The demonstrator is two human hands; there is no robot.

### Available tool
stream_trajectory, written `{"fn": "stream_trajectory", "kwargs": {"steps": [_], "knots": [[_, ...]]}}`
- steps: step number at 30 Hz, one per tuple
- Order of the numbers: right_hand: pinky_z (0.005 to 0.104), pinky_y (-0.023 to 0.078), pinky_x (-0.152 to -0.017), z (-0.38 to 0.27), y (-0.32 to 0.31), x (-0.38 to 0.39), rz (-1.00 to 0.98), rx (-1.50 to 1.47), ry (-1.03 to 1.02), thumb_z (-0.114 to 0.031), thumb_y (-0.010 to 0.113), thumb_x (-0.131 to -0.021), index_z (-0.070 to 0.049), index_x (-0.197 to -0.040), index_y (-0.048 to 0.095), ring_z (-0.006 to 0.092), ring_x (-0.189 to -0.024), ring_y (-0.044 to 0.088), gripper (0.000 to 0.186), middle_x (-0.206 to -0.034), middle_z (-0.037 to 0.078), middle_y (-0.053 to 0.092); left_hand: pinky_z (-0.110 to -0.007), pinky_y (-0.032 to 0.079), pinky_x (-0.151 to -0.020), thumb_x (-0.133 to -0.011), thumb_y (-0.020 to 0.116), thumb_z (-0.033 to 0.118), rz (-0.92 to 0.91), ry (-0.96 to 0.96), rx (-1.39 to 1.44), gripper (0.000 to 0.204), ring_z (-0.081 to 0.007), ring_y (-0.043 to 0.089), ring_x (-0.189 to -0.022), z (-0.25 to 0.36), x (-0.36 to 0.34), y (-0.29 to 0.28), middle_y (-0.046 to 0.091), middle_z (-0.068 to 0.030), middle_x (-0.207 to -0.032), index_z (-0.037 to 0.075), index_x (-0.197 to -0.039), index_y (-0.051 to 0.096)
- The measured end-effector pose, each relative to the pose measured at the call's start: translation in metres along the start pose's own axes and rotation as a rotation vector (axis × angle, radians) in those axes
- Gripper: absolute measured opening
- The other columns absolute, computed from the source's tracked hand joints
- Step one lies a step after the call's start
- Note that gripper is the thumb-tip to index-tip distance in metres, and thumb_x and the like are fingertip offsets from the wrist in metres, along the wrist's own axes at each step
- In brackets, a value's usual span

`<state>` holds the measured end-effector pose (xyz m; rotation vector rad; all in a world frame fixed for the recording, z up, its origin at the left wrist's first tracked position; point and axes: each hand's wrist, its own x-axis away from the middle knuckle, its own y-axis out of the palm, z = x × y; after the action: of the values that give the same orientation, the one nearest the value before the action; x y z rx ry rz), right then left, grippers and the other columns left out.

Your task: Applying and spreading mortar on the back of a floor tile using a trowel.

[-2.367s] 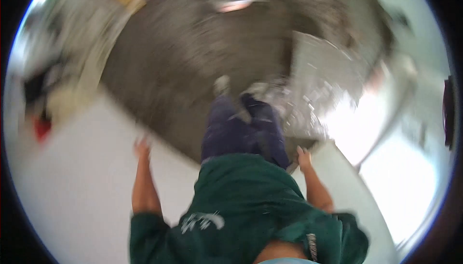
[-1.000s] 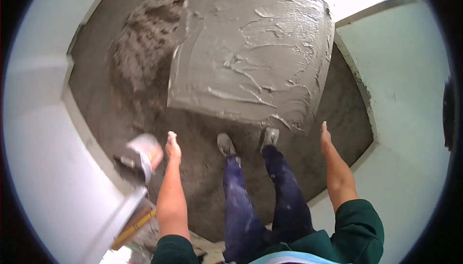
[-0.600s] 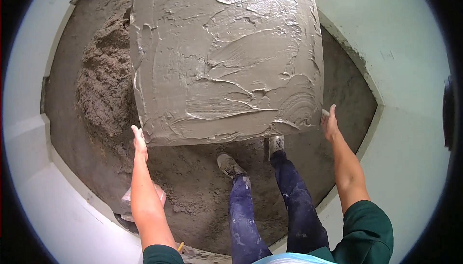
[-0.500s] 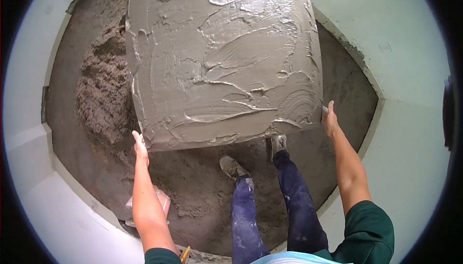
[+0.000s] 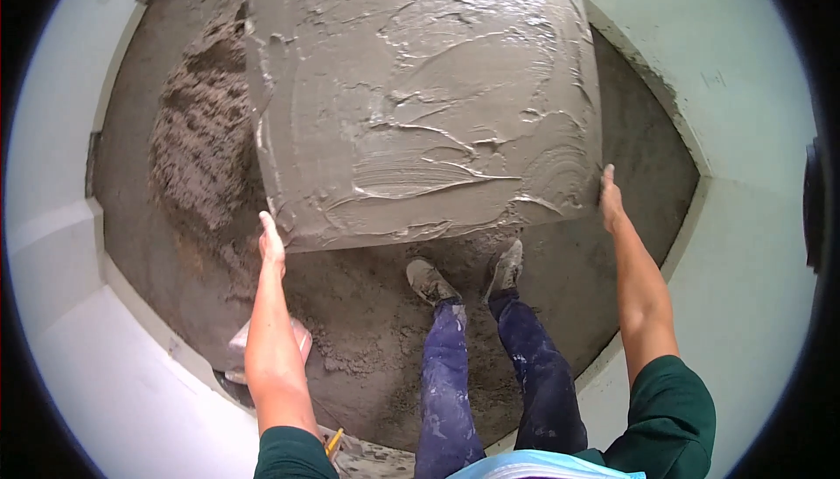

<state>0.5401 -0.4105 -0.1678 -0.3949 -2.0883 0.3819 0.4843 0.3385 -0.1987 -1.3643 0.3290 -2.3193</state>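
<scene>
A large slab-like tile (image 5: 411, 120), its upper face coated in wet grey mortar with trowel ridges, spans the upper middle of the view. My left hand (image 5: 272, 243) grips its near left corner, the thumb and fingers along the side edge. On the opposite side, my right hand (image 5: 611, 199) holds the right edge close to the near corner. Both arms are stretched forward. The slab's near edge hangs just beyond my shoes (image 5: 431, 281), and its underside and the undersides of my fingers are hidden.
A heap of loose brown-grey mortar mix (image 5: 203, 142) lies left of the slab on the rough floor (image 5: 367, 330). A pinkish-white bag (image 5: 302, 339) sits beside my left forearm. Pale walls (image 5: 700, 68) close in on both sides, with a yellow-handled tool (image 5: 334, 440) at the bottom.
The slab and both hands have moved slightly farther forward and to the right in the view. My right shoe, partly covered by the slab's near edge before, now shows more fully.
</scene>
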Motion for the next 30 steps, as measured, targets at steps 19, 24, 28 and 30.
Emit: {"fn": "stream_trajectory", "kwargs": {"steps": [19, 24, 28, 30], "knots": [[0.0427, 0.050, -0.098, 0.006, 0.042, 0.054, 0.549, 0.339, -0.385, -0.051, 0.050, -0.102, 0.010, -0.123, 0.064, 0.0352, -0.114, 0.064, 0.066, -0.123, 0.025, 0.067, -0.041, 0.042, -0.104, -0.104, 0.042, 0.053, 0.475, 0.225, 0.381, 0.064, -0.0355, 0.058, -0.121, -0.111, 0.134, 0.035, 0.064, -0.0216, -0.128, -0.003, -0.130, 0.058], [0.0416, 0.042, -0.107, 0.040, 0.263, 0.267, -0.237, 0.566, -0.702, -0.034, 0.068, -0.094, 0.006, -0.125, 0.063, 0.0346, -0.121, 0.059, 0.051, -0.129, 0.023, 0.063, -0.037, 0.050, -0.086, -0.101, 0.057, 0.045, 0.661, -0.120, 0.513, 0.052, -0.0252, 0.065, -0.095, -0.263, 0.303, -0.034, 0.070, -0.0107, -0.103, -0.003, -0.116, 0.066], [0.0409, 0.046, -0.106, 0.018, 0.445, 0.433, -0.909, 0.833, -0.805, -0.038, 0.070, -0.088, -0.002, -0.129, 0.065, 0.0337, -0.126, 0.058, 0.055, -0.132, 0.021, 0.063, -0.046, 0.048, -0.092, -0.096, 0.060, 0.049, 0.008, -0.230, -0.160, 0.055, -0.0358, 0.065, -0.106, -0.249, 0.383, -0.006, 0.069, -0.0224, -0.112, -0.002, -0.118, 0.064], [0.0422, 0.051, -0.097, 0.014, 0.534, 0.535, -1.191, 1.145, -0.660, -0.040, 0.069, -0.086, -0.002, -0.122, 0.065, 0.0337, -0.114, 0.065, 0.052, -0.119, 0.019, 0.069, -0.043, 0.039, -0.113, -0.074, 0.076, 0.061, -0.138, -0.320, -0.062, 0.095, -0.0394, 0.050, -0.134, -0.259, 0.440, 0.013, 0.057, -0.0253, -0.138, 0.006, -0.147, 0.047]]}}
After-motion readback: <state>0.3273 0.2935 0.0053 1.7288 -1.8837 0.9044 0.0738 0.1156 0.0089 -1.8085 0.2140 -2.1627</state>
